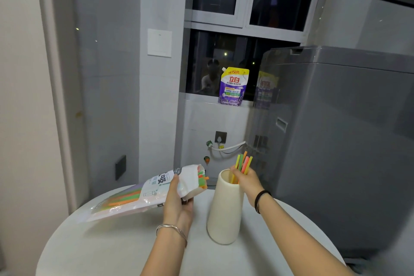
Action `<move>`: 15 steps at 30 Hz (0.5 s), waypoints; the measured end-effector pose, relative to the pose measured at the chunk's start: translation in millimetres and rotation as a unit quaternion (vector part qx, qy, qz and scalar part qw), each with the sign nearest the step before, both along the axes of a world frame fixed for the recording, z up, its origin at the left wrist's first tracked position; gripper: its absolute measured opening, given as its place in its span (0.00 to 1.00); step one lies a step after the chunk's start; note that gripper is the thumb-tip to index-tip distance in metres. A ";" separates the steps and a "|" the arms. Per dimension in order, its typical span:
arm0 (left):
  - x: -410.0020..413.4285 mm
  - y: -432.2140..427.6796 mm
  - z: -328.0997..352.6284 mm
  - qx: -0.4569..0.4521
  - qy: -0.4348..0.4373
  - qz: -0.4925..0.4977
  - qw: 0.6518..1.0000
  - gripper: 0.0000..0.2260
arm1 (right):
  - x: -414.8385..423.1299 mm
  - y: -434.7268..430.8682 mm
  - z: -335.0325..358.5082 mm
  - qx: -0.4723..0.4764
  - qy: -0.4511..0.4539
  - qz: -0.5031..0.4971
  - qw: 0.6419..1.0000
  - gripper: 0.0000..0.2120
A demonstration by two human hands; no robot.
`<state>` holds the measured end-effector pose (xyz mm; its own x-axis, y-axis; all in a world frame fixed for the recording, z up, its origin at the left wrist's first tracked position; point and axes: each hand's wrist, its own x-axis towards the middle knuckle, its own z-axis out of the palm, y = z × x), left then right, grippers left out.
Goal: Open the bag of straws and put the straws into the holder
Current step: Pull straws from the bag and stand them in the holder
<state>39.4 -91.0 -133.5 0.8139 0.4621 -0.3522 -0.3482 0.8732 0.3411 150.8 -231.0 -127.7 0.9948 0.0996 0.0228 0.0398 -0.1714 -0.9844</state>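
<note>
From the head camera I see my right hand (pixel 245 178) at lower centre-right of the frame, pinched around a small bunch of yellow, green and orange plastic straws (pixel 243 164). Their long axis runs nearly upright, tilted slightly right, with the lower ends already inside the mouth of the tall cream ceramic holder (pixel 225 206). The holder sits directly beneath that hand, so I judge the coming move is simply a release straight down.

My left hand (pixel 179 199), lower centre, is clamped around the neck of the clear-and-white printed plastic bag (pixel 154 188), which lies slanted from lower left up toward the holder. Its torn mouth shows more coloured straws in the bag (pixel 202 178), just beside the holder's rim, and the right hand is the nearer one to reach them.

Both rest over the round white table (pixel 112 244). A grey washing machine (pixel 347 141) fills the right side, and a purple detergent pouch (pixel 234 86) stands on the window ledge at centre; neither obstructs anything.
</note>
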 end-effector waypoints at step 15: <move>-19.7 -4.1 -0.1 0.070 -0.020 -0.024 0.997 0.16 | -29.1 1.3 8.1 0.023 0.021 0.050 0.998 0.08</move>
